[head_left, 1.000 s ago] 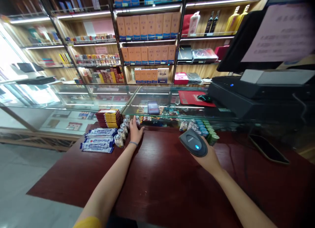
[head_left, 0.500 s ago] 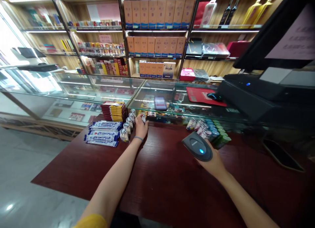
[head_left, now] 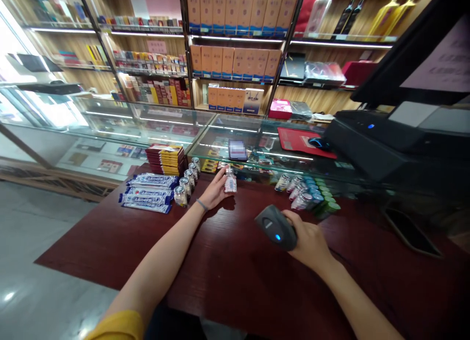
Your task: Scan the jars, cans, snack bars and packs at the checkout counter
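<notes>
Scanner [head_left: 276,227] gripped in the right hand [head_left: 310,239] points at a small bottle [head_left: 230,182] the left hand [head_left: 216,191] holds upright just left of it above the red counter [head_left: 227,261], apparently mid-scan, while more bottles [head_left: 186,181] farther left wait.

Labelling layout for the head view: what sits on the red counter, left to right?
Blue-and-white wrapped bars → row of small jars → left hand gripping a small bottle → right hand gripping a scanner → dark phone.
</notes>
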The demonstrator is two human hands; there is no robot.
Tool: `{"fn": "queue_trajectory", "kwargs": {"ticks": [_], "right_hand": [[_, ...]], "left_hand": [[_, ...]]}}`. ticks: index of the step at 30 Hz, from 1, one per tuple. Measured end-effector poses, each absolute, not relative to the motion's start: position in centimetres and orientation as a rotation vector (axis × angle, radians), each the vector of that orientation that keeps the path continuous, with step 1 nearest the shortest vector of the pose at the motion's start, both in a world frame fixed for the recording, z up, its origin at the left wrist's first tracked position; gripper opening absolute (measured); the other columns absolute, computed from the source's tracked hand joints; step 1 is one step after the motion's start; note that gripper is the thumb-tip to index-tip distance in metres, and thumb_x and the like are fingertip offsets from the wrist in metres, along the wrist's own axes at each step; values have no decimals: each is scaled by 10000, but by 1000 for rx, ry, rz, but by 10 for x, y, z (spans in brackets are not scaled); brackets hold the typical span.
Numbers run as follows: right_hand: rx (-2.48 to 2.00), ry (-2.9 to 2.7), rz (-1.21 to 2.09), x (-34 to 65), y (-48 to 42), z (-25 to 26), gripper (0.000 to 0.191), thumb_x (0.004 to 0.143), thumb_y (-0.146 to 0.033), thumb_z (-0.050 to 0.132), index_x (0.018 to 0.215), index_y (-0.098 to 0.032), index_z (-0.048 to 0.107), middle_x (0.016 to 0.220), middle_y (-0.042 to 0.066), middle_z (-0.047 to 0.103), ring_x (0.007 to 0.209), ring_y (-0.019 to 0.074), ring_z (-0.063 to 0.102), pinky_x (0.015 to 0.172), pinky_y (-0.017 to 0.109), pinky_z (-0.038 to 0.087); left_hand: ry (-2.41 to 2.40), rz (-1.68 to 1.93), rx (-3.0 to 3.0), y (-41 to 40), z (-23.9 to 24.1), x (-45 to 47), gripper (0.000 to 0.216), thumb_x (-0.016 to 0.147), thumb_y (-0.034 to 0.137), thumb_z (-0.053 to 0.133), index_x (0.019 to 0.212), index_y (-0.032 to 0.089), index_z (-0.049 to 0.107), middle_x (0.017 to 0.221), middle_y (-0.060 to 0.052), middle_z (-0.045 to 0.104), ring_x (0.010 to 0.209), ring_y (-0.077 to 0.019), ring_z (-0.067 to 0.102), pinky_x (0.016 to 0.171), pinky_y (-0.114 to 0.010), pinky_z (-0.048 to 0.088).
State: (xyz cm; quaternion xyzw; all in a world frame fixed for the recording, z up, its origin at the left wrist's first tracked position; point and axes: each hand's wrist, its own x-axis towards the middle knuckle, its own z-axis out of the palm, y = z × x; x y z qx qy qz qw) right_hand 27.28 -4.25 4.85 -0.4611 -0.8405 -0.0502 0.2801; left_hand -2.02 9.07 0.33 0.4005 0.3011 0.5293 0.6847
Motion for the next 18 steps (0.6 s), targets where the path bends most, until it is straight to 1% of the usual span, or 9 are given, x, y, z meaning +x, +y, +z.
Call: {"fn": "queue_trajectory", "kwargs": {"ticks": [4,9,11,15,18], "right_hand": [[-1131,-2354,-261,266,-44,56,542,734,-179,512,1273,-170,456,875,74,774,642,235,734,561,301,496],[-1135,-2416,-208,266,-45,60,380,684,-191,562,1062,-208,523,758,29,745,629,233,724,544,294,463],[-1141,-2412,-200,267,-46,61,361,677,-191,568,1034,-215,524,739,21,738,622,234,722,541,293,455],[-1186,-2357,-168,270,-45,60,438,678,-190,576,1112,-209,516,769,30,748,616,229,720,541,282,459],[-1261,-2257,-130,277,-42,57,467,688,-204,592,1149,-211,520,720,11,731,598,232,714,529,277,455]], "left_hand": [[668,1150,936,90,1,-22,687,871,464,688,1487,398,391,1233,-69,660,928,-190,672,766,-351,584],[682,1147,970,92,2,-21,660,891,474,655,1488,388,386,1231,-89,658,947,-211,674,764,-376,582],[693,1149,966,92,4,-21,665,896,474,648,1494,374,377,1229,-102,655,962,-222,671,760,-378,580],[681,1158,938,89,6,-21,676,889,475,661,1493,384,370,1169,-74,664,937,-203,673,770,-354,577],[596,1139,863,87,7,-23,680,884,472,670,1489,396,370,1107,-46,666,960,-215,685,814,-378,577]]}}
